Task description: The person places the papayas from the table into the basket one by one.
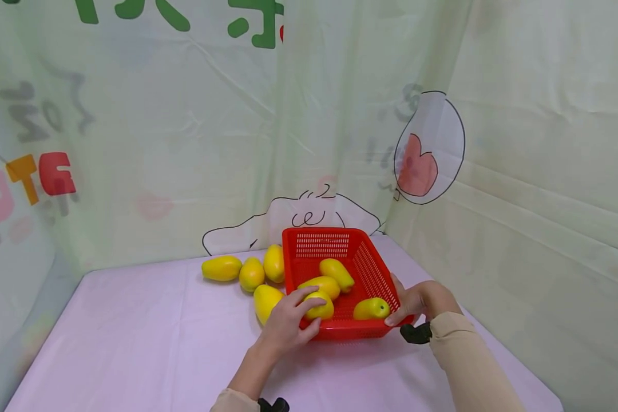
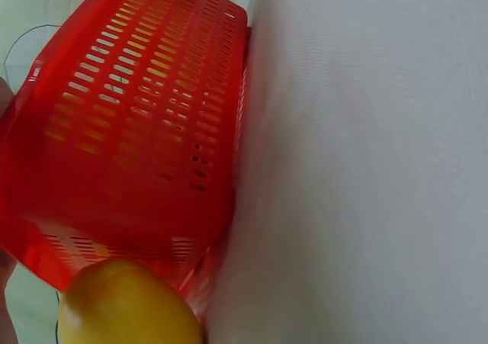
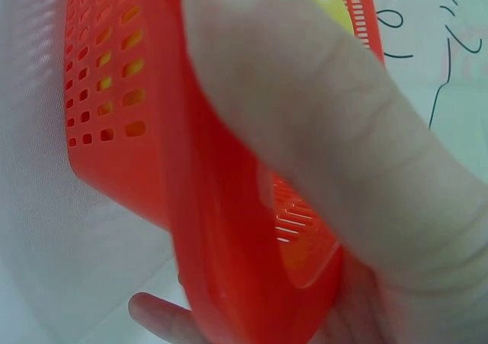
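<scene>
My left hand (image 1: 286, 325) reaches over the front left corner of a red plastic basket (image 1: 355, 329), its fingers curled over a yellow mango (image 1: 320, 311) just inside the rim. In the left wrist view only bits of that hand show at the left edge, beside the basket's slotted wall (image 2: 145, 107). At the front right corner, my right hand (image 1: 423, 300) grips the rim, thumb on top and other fingers outside. The right wrist view shows its thumb (image 3: 305, 107) large across the rim. Inside the basket lie more mangoes, one (image 1: 372, 309) near the right hand.
Left of the basket, several mangoes lie on the pale tablecloth (image 1: 134, 332), one (image 1: 265, 302) close to the left hand and another (image 1: 221, 268) farthest left. A printed curtain (image 1: 185, 143) stands behind the table, with another curtain wall (image 1: 546, 229) along the right.
</scene>
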{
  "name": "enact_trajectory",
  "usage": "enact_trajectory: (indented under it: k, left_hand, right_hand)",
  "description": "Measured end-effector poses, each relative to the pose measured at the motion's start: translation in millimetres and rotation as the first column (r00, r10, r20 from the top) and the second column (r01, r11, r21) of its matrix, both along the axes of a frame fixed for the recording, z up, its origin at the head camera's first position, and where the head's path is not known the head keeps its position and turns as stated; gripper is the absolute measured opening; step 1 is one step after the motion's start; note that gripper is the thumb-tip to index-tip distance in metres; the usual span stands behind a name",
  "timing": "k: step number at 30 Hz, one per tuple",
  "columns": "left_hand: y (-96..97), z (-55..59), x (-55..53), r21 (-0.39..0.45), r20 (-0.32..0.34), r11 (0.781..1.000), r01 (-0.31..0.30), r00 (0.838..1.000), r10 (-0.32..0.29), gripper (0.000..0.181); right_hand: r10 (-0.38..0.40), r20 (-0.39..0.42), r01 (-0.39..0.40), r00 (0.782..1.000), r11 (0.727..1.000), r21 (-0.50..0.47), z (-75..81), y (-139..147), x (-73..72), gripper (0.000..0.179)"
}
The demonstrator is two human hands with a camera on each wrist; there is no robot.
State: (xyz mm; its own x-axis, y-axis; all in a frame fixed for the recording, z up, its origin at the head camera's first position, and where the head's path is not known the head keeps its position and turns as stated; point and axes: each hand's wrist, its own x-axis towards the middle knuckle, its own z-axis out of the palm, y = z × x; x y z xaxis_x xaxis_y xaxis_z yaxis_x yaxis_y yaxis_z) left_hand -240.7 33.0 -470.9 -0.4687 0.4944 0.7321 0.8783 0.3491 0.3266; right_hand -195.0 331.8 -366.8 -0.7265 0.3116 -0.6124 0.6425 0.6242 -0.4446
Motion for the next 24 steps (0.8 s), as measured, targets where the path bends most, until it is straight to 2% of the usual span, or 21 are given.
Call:
enact_trajectory:
  k: [6,14,24]
  left_hand:
    - [-1.4,2.8,0.3,-0.028,-0.014,1.0,0.005,1.0,-0.005,0.035]
    - [-3.0,4.6,1.7,-0.074,0.082,0.997,0.007,0.997,0.0,0.032]
    - [-4.6,5.0,2.2,-0.081,0.096,0.996,0.021,0.995,-0.014,0.028]
  right_hand:
    - [0.017,-0.003,-0.017,1.0,1.0,-0.014,0.4,0.0,0.3,0.134]
    - [0.037,-0.002,-0.037,0.999,0.999,-0.003,0.9,0.1,1.0,0.132]
    - [0.024,-0.006,-0.024,1.0,0.999,-0.021,0.4,0.0,1.3,0.132]
